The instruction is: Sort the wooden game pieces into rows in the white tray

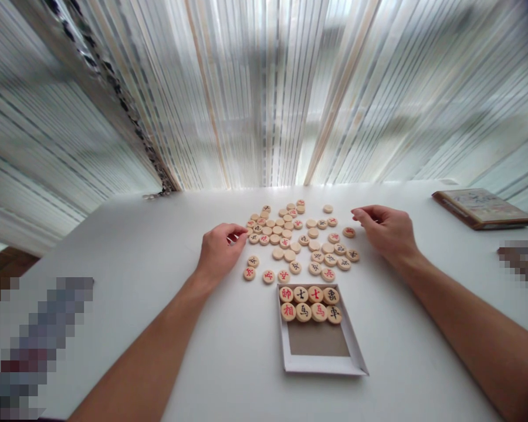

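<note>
Several round wooden Chinese chess pieces with red or black characters lie scattered on the white table. My left hand rests at the pile's left edge, its fingers curled and touching the nearest pieces there. My right hand sits at the pile's right edge, fingers bent inward and loosely apart, next to one red-marked piece; nothing shows in it. Below the pile lies a shallow white cardboard tray holding two rows of pieces at its far end.
A flat book-like box lies at the table's far right. Striped curtains hang behind the table. Blurred patches cover the lower left corner and the right edge.
</note>
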`<state>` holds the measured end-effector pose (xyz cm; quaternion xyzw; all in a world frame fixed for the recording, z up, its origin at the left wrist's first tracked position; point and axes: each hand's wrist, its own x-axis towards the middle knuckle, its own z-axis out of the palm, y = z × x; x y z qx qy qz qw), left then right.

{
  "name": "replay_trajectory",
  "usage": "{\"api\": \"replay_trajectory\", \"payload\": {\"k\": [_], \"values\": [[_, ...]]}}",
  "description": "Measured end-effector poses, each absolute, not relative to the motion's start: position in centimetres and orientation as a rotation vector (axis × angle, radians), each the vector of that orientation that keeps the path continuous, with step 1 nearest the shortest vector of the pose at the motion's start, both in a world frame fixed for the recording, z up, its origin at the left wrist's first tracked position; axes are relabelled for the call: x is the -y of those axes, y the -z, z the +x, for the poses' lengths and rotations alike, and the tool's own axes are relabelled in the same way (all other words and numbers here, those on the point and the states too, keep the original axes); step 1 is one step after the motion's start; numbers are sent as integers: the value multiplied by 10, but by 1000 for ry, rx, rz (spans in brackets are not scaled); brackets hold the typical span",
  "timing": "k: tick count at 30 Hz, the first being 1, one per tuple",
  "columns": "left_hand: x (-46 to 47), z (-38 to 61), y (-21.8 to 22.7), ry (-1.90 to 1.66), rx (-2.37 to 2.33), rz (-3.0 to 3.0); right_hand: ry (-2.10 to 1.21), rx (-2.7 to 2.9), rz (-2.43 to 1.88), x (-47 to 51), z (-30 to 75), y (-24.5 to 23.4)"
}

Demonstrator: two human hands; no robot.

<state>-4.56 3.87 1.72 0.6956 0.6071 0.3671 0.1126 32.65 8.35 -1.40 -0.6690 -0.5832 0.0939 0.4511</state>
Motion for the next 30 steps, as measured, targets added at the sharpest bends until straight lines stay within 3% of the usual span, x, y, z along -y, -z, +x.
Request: {"api": "replay_trajectory", "payload": {"k": [30], "values": [[-34,-37,-13,-1039,-1632,2188,-355,1546,-1486,-83,319,9]]}}
